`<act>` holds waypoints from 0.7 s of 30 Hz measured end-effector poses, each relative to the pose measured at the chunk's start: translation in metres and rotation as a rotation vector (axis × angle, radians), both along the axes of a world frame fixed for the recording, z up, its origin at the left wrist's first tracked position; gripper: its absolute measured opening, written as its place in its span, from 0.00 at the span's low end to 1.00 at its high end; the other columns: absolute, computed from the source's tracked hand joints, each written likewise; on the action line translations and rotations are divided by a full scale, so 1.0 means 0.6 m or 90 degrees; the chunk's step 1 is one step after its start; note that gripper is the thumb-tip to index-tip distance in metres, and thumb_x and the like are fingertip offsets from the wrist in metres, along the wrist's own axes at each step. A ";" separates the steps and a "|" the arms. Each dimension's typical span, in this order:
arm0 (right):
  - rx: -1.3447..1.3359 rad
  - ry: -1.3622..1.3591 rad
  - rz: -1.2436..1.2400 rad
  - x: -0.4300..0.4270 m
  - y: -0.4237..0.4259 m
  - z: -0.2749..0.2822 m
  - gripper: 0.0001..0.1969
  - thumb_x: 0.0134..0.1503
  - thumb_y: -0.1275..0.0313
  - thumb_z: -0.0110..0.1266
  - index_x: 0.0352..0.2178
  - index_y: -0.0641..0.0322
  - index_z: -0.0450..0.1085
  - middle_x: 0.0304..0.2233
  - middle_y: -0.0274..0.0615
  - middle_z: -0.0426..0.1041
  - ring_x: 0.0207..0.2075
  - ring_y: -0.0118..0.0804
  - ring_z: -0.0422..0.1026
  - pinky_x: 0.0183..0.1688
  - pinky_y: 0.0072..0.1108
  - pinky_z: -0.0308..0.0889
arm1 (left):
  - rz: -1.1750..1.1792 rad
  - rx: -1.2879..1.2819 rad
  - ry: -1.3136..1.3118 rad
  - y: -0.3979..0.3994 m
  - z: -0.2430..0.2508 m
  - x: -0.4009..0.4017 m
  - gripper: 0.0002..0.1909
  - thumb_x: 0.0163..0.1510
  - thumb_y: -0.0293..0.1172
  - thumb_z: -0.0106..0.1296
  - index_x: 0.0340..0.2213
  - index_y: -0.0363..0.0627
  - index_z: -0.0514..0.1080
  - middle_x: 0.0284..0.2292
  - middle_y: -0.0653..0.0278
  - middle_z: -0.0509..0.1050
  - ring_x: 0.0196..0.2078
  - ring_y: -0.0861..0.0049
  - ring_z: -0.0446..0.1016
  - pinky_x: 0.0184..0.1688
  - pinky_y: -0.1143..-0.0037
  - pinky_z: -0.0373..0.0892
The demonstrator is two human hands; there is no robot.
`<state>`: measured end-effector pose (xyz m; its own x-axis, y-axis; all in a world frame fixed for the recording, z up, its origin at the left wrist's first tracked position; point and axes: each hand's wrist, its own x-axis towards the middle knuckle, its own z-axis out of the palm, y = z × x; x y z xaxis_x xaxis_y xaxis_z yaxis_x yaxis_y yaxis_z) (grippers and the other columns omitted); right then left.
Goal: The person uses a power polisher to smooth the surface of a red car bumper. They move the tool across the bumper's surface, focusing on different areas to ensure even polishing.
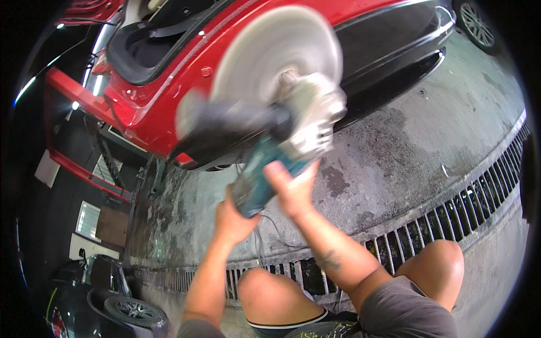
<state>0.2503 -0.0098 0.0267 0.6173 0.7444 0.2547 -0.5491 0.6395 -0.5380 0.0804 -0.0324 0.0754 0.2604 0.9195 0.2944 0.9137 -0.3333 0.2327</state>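
Both my hands hold a teal, corded rotary polisher [258, 177] with a silver metal gear head. My left hand [236, 222] grips the rear end of its body. Farther forward, my right hand [296, 188] wraps the body just behind the gear head. A large round white pad [274, 50] sits on the spindle, blurred, in front of the rear of a red car [156, 114]. Whether the pad touches the paint I cannot tell. A black side handle [236, 116] sticks out to the left with no hand on it.
A floor drain grate [382, 253] curves across the concrete floor [363, 169] near my knees. The power cord [274, 228] trails below the polisher. The car's black lower bumper [389, 38] faces me. A dark vehicle [84, 295] stands at lower left; another car's wheel [477, 25] shows at upper right.
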 end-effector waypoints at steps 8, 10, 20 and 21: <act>0.064 -0.046 0.292 -0.207 -0.031 0.005 0.46 0.51 0.62 0.78 0.63 0.66 0.58 0.57 0.44 0.70 0.59 0.36 0.69 0.63 0.33 0.66 | 0.052 0.008 0.022 -0.015 0.029 -0.284 0.45 0.40 0.30 0.71 0.60 0.41 0.64 0.44 0.39 0.81 0.48 0.40 0.81 0.47 0.56 0.77; 0.084 -0.041 0.346 -0.202 -0.034 0.016 0.45 0.52 0.63 0.78 0.64 0.65 0.58 0.58 0.43 0.70 0.59 0.36 0.69 0.63 0.33 0.66 | 0.055 0.018 0.049 -0.016 0.048 -0.280 0.43 0.40 0.30 0.70 0.58 0.41 0.64 0.42 0.39 0.82 0.47 0.39 0.81 0.46 0.56 0.77; 0.117 0.015 0.164 -0.021 0.020 -0.009 0.39 0.50 0.60 0.77 0.58 0.65 0.66 0.53 0.42 0.74 0.54 0.36 0.72 0.60 0.32 0.68 | -0.013 0.071 0.135 0.018 0.097 -0.024 0.42 0.41 0.32 0.70 0.56 0.43 0.62 0.35 0.39 0.82 0.42 0.36 0.80 0.43 0.51 0.75; 0.099 0.008 0.119 0.009 0.028 -0.012 0.38 0.51 0.60 0.77 0.57 0.64 0.67 0.52 0.42 0.74 0.53 0.35 0.73 0.59 0.31 0.69 | -0.038 0.078 0.139 0.025 0.103 0.016 0.41 0.41 0.32 0.70 0.56 0.44 0.62 0.35 0.39 0.82 0.42 0.36 0.80 0.43 0.51 0.75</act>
<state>0.2559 0.0072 0.0196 0.4758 0.7990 0.3678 -0.6723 0.6000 -0.4337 0.0902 -0.0177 0.1375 0.3829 0.8616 0.3331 0.9157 -0.4015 -0.0140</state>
